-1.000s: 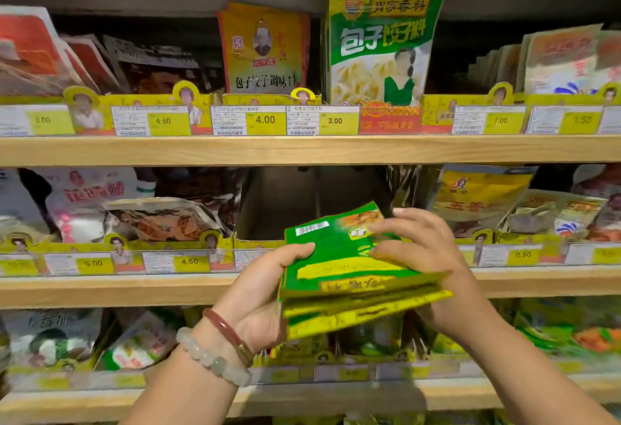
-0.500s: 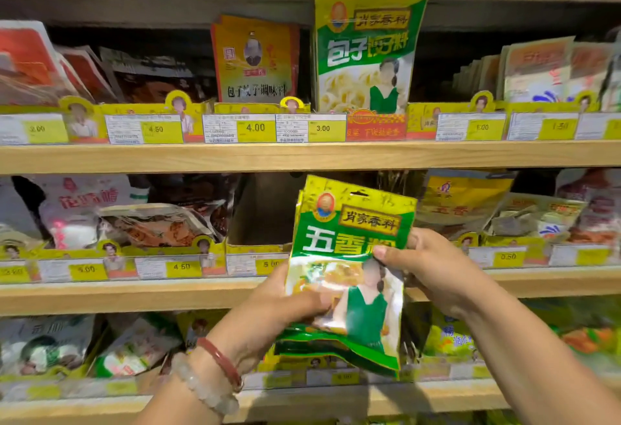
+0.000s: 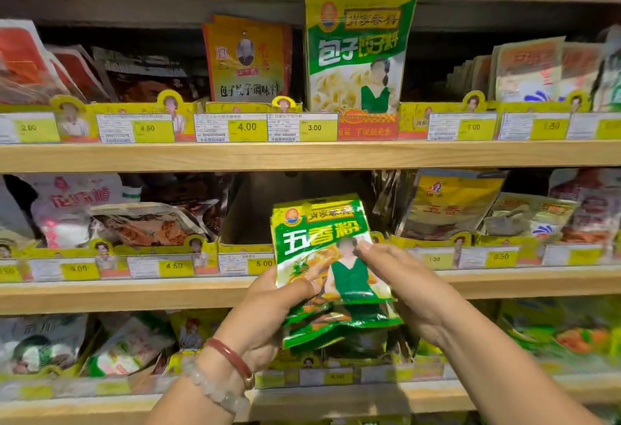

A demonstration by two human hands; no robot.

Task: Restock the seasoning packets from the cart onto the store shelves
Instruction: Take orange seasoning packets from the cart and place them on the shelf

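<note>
The cardboard tray (image 3: pixel 245 250) behind the 5.00 price tag (image 3: pixel 247 263) stands open, with brown packets (image 3: pixel 198 203) left and yellow five-spice packets (image 3: pixel 447 206) right.

"五香粉" on held packet (image 3: pixel 324 240); "4.00" price tag (image 3: pixel 247 127)

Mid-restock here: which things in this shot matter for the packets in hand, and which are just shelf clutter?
In play:
green five-spice packets, a small stack held upright
left hand gripping their lower left
right hand holding their right side
empty display box on the middle shelf behind them

Just there:
tall green dumpling-seasoning packet
orange packet
5.00 price tag
</note>
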